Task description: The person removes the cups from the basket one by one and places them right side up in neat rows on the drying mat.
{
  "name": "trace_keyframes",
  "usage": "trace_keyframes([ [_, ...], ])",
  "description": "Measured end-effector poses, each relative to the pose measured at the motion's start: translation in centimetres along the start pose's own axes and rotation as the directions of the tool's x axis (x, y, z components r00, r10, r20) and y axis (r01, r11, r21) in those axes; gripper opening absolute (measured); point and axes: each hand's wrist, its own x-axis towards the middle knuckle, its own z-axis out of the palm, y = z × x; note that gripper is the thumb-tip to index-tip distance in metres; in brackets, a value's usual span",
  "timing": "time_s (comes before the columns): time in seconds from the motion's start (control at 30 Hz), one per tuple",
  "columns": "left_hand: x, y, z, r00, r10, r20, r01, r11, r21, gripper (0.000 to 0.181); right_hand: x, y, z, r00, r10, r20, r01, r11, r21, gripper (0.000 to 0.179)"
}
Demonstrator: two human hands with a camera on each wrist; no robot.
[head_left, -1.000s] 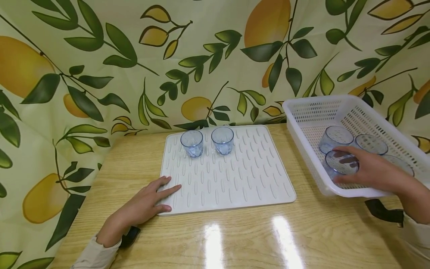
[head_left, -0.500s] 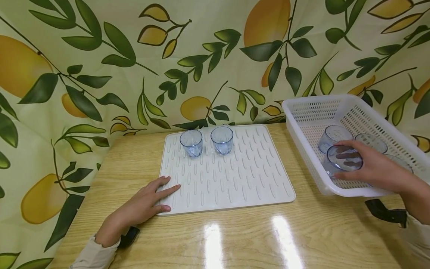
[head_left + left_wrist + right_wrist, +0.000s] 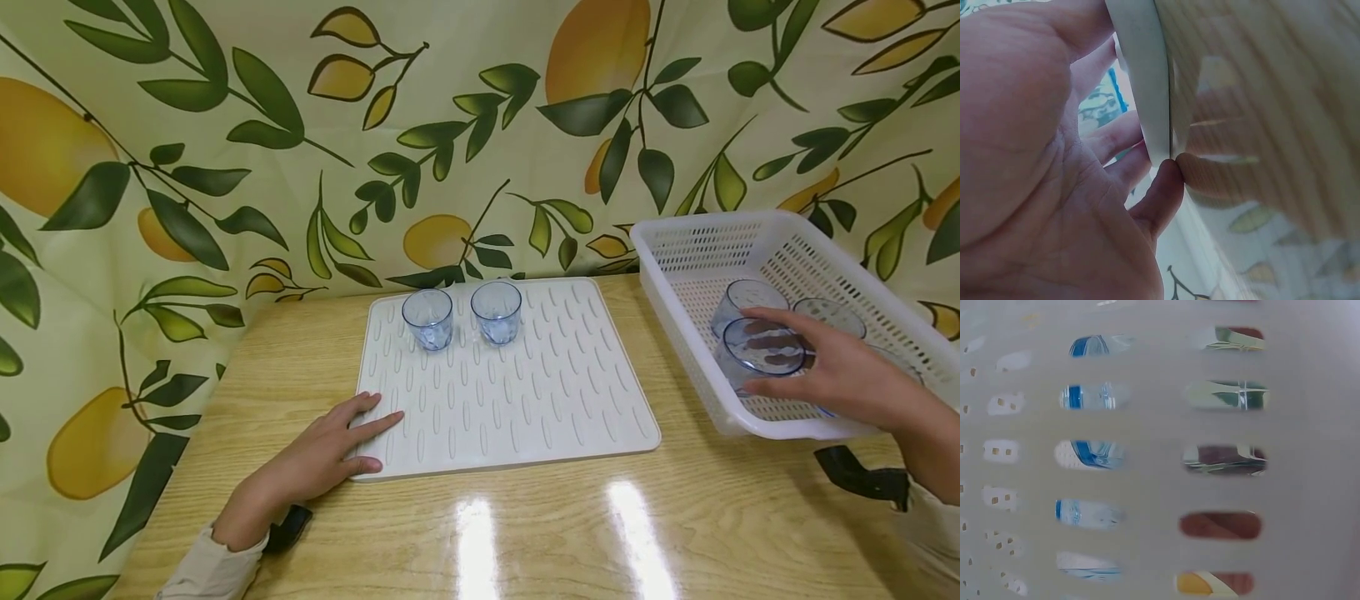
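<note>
My left hand (image 3: 318,450) rests with spread fingers on the left edge of a white ribbed drying mat (image 3: 517,408). In the left wrist view, its fingers (image 3: 1163,197) lie by the edge of the mat (image 3: 1144,81). Two clear bluish glasses (image 3: 427,321) stand upright side by side at the back of the mat. On the right, my right hand (image 3: 847,375) grips another glass (image 3: 737,367) near its rim, inside a white plastic basket (image 3: 678,333). The right wrist view holds only the slotted basket wall (image 3: 1160,425), hiding the hand.
More glasses (image 3: 757,300) stand in the basket behind and beside the gripped one, some partly covered by the hand. The basket's raised rim lies to the right of the mat on the wooden table (image 3: 555,525). A curtain with a fruit pattern (image 3: 450,167) hangs behind.
The gripped glass has come up slightly within the basket, with my right fingers around it. My left hand and the two glasses on the mat stay in place.
</note>
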Motion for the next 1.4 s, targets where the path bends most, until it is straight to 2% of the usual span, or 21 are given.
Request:
trace_keyframes([
  [0.43, 0.0, 0.2, -0.3, 1.000, -0.003, 0.005, 0.003, 1.000, 0.023, 0.065, -0.2, -0.3, -0.2, 0.997, 0.078, -0.027, -0.078, 0.997, -0.010, 0.102],
  [0.77, 0.0, 0.2, -0.4, 1.000, 0.004, 0.001, -0.004, 1.000, 0.020, 0.064, -0.9, -0.9, -0.7, 0.994, 0.080, -0.072, -0.081, 0.997, -0.009, 0.105],
  [0.9, 0.0, 0.2, -0.3, 1.000, 0.000, 0.004, 0.000, 1.000, 0.019, 0.064, -1.4, -1.2, -1.0, 0.995, 0.069, -0.077, -0.067, 0.997, 0.024, 0.104],
  [1.17, 0.0, 0.1, -0.4, 0.999, 0.037, -0.015, -0.036, 0.999, 0.036, 0.062, -2.3, -1.8, -1.7, 0.991, 0.112, -0.080, -0.109, 0.993, 0.044, 0.106],
  [1.4, 0.0, 0.0, -0.2, 1.000, 0.007, 0.001, -0.007, 1.000, 0.026, 0.064, -2.7, -2.1, -1.7, 0.989, 0.117, -0.094, -0.109, 0.991, 0.083, 0.102],
])
